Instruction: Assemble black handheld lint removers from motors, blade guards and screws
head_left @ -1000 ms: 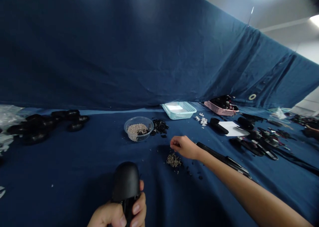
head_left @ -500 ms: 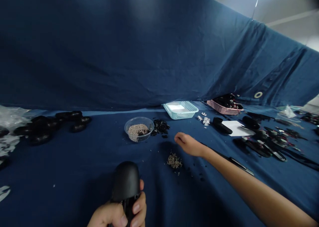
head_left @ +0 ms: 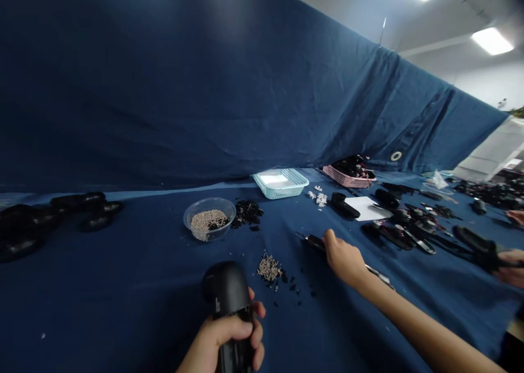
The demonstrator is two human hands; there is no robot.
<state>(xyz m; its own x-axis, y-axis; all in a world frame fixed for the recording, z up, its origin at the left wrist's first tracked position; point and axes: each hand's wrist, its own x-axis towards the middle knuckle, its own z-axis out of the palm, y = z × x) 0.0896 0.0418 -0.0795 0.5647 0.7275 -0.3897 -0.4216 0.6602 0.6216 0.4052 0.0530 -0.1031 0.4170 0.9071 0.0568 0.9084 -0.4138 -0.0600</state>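
Observation:
My left hand, at the bottom centre, is closed round a black plastic housing with a rounded, wider top. My right hand has its fingers wrapped round a slim black screwdriver, whose thin metal tip points left. Between my hands lies a small heap of screws, with tiny dark bits scattered beside it. Beyond it stands a clear plastic bowl of screws, next to a pile of small black parts.
A light blue basket and a pink basket of black parts stand at the back. White pieces, a white sheet and black housings lie around. At far right, another person's hand holds a black part.
My right hand has moved right and closed round the screwdriver on the cloth. The view has turned right, bringing another person's hand into sight. My left hand still holds the housing.

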